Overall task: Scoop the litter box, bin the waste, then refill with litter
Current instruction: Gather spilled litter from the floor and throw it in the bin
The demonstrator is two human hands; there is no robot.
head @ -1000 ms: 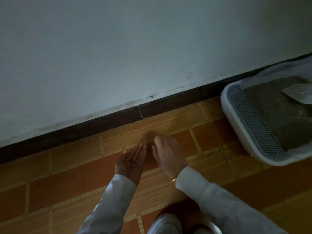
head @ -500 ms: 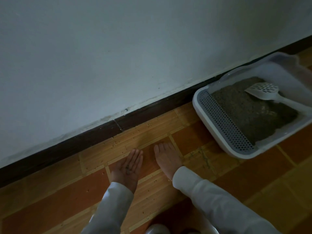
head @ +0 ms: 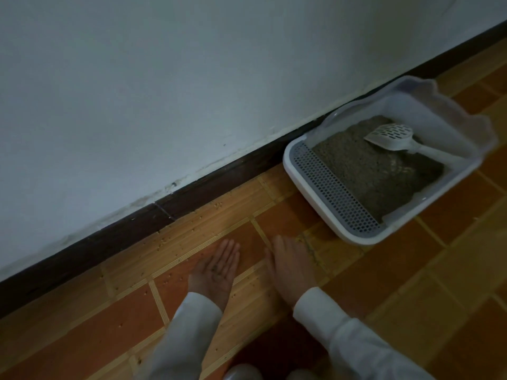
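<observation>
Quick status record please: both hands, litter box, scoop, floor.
left hand: palm up, flat, a few dark litter grains on it
right hand: edge-on to the floor tiles, fingers straight, beside the left
litter box: against the wall, holds grey litter
scoop: lying in the box, untouched
scattered grains: on tiles near the baseboard

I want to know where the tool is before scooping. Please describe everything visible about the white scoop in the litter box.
The scoop looks like white plastic, with a rounded, slotted head and a straight handle. It lies on the grey-brown litter inside the white litter box, its head toward the wall side and its handle running to the box's right rim. No hand touches it; both hands are apart from it, over the floor.
</observation>
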